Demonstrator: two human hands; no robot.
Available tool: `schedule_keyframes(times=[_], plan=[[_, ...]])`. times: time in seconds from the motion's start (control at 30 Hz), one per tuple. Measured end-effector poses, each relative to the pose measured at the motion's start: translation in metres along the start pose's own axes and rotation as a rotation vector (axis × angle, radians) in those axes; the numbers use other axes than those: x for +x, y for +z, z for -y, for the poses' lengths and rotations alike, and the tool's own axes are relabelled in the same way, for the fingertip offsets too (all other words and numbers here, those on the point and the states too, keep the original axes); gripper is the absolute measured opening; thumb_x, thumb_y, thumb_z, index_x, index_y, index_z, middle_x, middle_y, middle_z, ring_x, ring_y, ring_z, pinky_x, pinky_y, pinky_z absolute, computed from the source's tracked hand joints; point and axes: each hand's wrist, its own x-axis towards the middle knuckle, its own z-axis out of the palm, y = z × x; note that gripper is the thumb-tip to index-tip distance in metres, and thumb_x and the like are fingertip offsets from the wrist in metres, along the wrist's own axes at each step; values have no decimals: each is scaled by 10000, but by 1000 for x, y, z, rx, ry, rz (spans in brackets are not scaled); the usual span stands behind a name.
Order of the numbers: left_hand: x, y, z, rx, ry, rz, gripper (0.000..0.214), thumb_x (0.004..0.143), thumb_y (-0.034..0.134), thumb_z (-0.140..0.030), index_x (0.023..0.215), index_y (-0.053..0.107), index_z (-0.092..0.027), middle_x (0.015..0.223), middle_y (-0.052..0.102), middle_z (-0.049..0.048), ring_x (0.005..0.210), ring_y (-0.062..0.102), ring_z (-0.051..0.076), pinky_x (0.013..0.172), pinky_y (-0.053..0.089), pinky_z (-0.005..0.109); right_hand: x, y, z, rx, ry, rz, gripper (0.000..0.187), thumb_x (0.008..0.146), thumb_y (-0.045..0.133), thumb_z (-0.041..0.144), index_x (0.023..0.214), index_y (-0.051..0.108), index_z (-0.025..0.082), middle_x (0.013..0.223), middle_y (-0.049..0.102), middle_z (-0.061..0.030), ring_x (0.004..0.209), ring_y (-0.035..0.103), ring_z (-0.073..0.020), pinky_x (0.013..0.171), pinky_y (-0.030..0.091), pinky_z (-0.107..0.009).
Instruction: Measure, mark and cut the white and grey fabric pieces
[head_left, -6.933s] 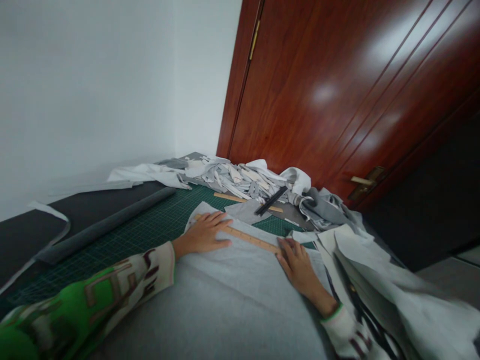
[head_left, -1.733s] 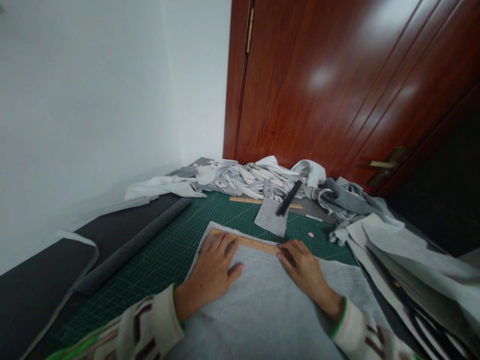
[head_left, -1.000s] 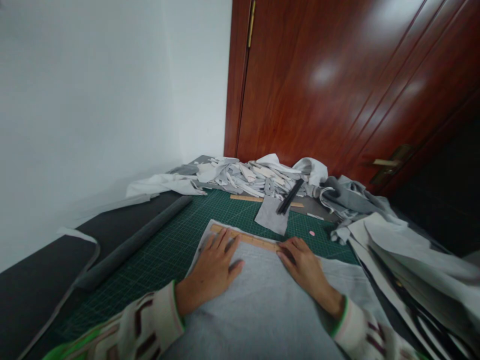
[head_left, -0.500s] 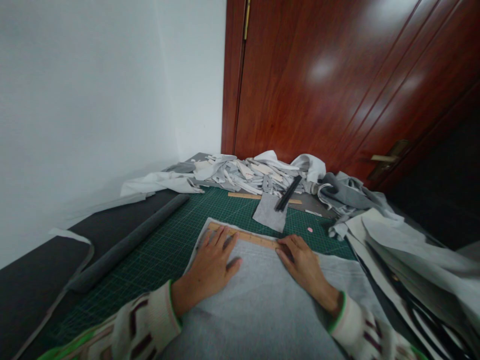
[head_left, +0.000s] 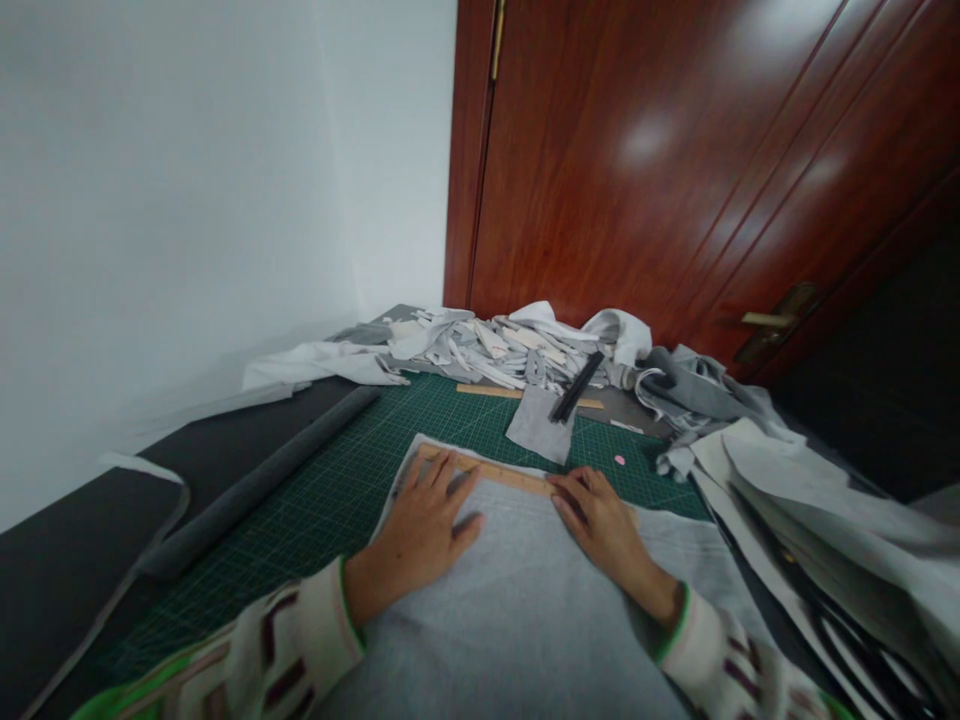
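A sheet of light grey fabric lies spread in front of me. Along its far edge lies a wooden ruler. My left hand rests flat with fingers spread, fingertips pressing on the ruler's left part and thumb on the fabric. Toward the ruler's other end, my right hand has its index finger and thumb closed across the ruler, the other fingers bent. The palm covers part of the ruler there.
Under the fabric is a green cutting mat. A dark roll lies left. Behind are a second wooden ruler, black strips on a grey scrap, and piled offcuts. Black-handled scissors lie right, beside draped cloth.
My right hand's fingertips have shifted very slightly left along the ruler. The left hand and the fabric look practically unchanged.
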Motion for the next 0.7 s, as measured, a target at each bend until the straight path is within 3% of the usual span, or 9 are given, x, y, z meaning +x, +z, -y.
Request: schedule_keyframes(times=[0.7], plan=[[2, -6, 3, -53, 64, -52, 557, 970, 528, -482, 1424, 541, -160, 1444, 556, 128, 1348, 437, 347, 1165, 260, 580, 1, -1, 0, 135, 33, -9, 172, 959, 544, 211, 1076, 663, 167, 1000, 646, -100, 972, 595, -262, 879, 512, -422]])
